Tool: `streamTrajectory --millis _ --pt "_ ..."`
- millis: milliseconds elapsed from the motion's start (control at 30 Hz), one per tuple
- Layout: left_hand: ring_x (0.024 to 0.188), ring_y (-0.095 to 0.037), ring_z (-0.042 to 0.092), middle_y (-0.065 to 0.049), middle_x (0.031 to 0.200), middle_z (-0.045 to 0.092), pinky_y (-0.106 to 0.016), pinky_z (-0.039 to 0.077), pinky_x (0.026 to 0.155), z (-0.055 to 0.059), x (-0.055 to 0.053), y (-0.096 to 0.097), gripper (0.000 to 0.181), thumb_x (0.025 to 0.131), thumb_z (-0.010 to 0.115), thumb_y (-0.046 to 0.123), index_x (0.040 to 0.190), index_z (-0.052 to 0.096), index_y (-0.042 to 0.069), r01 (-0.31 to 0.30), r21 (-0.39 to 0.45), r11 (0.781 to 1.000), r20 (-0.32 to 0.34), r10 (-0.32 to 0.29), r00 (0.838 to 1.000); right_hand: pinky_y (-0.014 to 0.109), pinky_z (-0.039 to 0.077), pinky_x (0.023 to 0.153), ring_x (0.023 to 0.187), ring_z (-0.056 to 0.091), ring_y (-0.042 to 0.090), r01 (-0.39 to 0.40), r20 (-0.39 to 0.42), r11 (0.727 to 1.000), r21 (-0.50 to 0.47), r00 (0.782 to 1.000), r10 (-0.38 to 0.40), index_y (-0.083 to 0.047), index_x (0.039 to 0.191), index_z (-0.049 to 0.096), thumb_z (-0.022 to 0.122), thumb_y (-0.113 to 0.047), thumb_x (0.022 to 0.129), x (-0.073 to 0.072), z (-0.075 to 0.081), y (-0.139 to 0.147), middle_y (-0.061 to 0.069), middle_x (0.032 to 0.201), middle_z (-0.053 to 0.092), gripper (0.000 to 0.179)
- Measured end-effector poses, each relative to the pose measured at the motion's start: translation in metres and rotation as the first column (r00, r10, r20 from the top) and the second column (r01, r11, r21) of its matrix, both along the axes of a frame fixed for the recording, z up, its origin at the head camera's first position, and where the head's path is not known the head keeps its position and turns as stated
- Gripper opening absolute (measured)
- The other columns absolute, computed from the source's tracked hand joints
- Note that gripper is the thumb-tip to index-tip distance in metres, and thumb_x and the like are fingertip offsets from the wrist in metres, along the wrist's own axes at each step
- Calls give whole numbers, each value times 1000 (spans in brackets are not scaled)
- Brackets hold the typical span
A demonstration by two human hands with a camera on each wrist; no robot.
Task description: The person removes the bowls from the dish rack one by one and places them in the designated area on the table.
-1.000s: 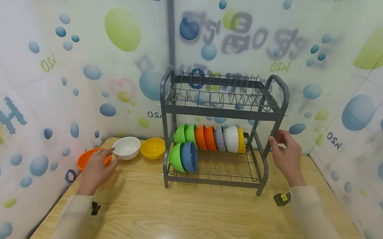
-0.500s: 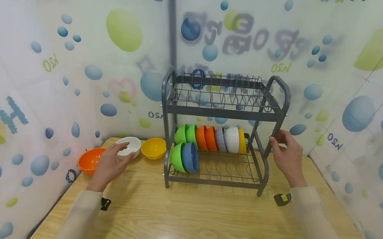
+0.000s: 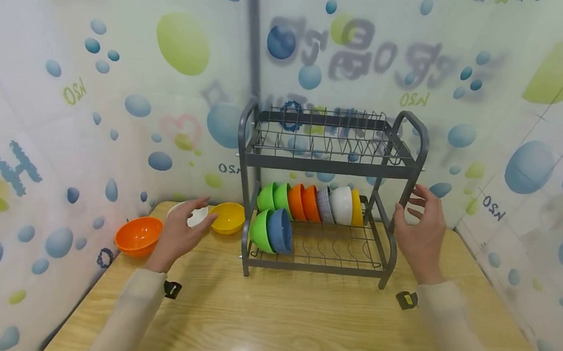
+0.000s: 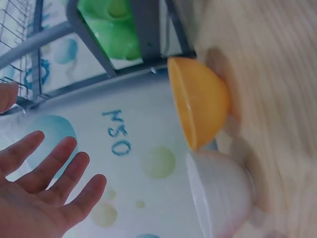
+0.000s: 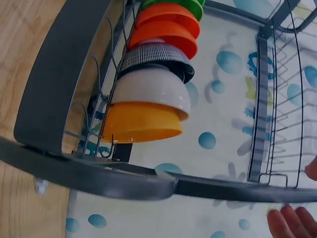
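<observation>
My left hand (image 3: 181, 236) is raised with spread fingers and holds nothing. It partly covers a white bowl (image 3: 199, 217) in the head view. A yellow bowl (image 3: 228, 219) stands between that bowl and a two-tier dish rack (image 3: 328, 165), and an orange bowl (image 3: 138, 236) sits to the left. The left wrist view shows the hand's fingers (image 4: 59, 168) apart from the yellow bowl (image 4: 200, 104) and white bowl (image 4: 223, 193). My right hand (image 3: 420, 234) is at the rack's right post, thumb and fingers apart on either side; whether it touches the post I cannot tell.
On the rack's lower tier stand tilted green bowls (image 3: 266, 196), orange bowls (image 3: 296, 202), a patterned bowl (image 3: 324, 205), a white bowl (image 3: 341, 205) and a yellow one (image 3: 357, 208). A green bowl (image 3: 259, 231) and a blue bowl (image 3: 280, 232) are in front. Printed curtains surround the wooden table (image 3: 313, 325).
My left hand has moved from the orange bowl rightward, to in front of the white bowl. The right hand's fingers have opened away from the rack post. The bowls and rack look unmoved.
</observation>
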State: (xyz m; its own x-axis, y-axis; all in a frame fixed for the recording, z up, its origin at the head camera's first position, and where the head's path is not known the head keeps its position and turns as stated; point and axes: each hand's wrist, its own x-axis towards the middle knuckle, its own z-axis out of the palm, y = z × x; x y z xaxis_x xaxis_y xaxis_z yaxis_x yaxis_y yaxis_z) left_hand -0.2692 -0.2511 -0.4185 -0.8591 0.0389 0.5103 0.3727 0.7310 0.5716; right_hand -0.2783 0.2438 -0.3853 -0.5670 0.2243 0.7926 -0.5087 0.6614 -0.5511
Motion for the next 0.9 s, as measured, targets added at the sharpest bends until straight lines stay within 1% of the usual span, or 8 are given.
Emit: streamTrajectory --millis 100,200,300,433,533,667,733,900 --pt "123 -36 60 -18 136 65 -58 51 102 6 -3 10 55 98 72 32 144 57 8 41 41 998 -12 -41 999 5 44 94 115 62 37 25 -72 1000 18 997 -24 -1 141 54 74 -5 88 4 0 -9 24 133 57 57" --pt "126 -34 60 -17 138 65 -58 50 105 12 -6 19 56 99 70 34 147 54 10 67 93 993 13 -68 998 14 44 100 123 57 37 40 -108 998 55 994 -34 -2 142 54 76 -9 87 7 0 -15 22 139 55 59" --pt "128 -33 60 -16 139 64 -57 49 108 19 -9 26 57 100 68 39 148 53 14 83 146 986 47 -91 995 19 43 104 128 54 37 25 -126 996 89 992 -14 -1 141 55 80 -11 85 8 -2 -21 20 144 54 63" --pt "129 -34 59 -16 140 63 -56 48 110 28 -14 36 56 101 66 39 150 52 16 119 224 967 72 -138 988 27 41 114 132 52 39 -34 -122 990 136 991 51 2 141 54 84 -9 80 8 -6 -30 21 144 55 69" --pt "129 -34 60 -15 140 63 -56 49 110 35 -18 44 56 101 65 38 151 51 17 145 262 954 73 -169 983 44 39 119 135 50 42 -77 -98 982 172 991 95 4 142 53 86 -7 78 7 -11 -37 24 144 56 73" --pt "129 -30 60 -12 139 64 -54 49 110 45 -22 56 58 100 65 44 151 51 20 157 287 945 82 -187 979 61 39 114 136 49 43 -140 -31 969 201 988 149 5 143 52 88 -8 76 8 -20 -49 25 144 56 77" --pt "130 -28 60 -10 138 64 -52 49 112 49 -25 60 59 99 64 49 151 51 22 158 299 941 85 -191 978 62 40 112 137 49 42 -163 18 962 218 986 163 3 145 52 89 -12 77 8 -24 -56 23 146 56 78" --pt "128 -27 60 -11 136 64 -49 50 111 58 -31 66 59 100 61 52 149 53 19 151 316 937 73 -183 980 61 42 111 135 51 40 -274 158 938 214 957 244 -5 150 48 88 -19 81 10 -29 -76 20 148 54 81"
